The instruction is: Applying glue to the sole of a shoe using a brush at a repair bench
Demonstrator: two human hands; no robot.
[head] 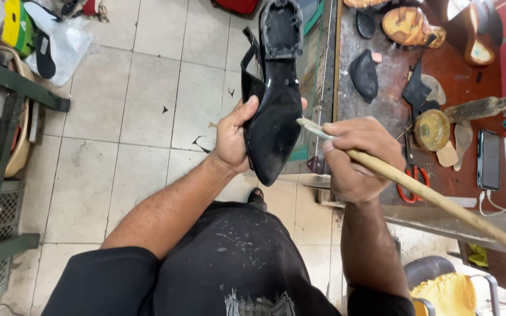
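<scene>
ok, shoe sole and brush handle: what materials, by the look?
Shoe sole: glossy black, smooth, with light glare; likely rubber or synthetic, and the sheen could be wet coating. Brush handle: pale tan and matte, a plain round stick, probably bare wood. Its bristle tip looks light, fibre unclear.

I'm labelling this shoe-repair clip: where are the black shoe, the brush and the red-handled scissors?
black shoe (273,123), head view, middle of the glossy sole.
brush (440,202), head view, on its long wooden handle.
red-handled scissors (412,178), head view, on the red handle loops.
</scene>
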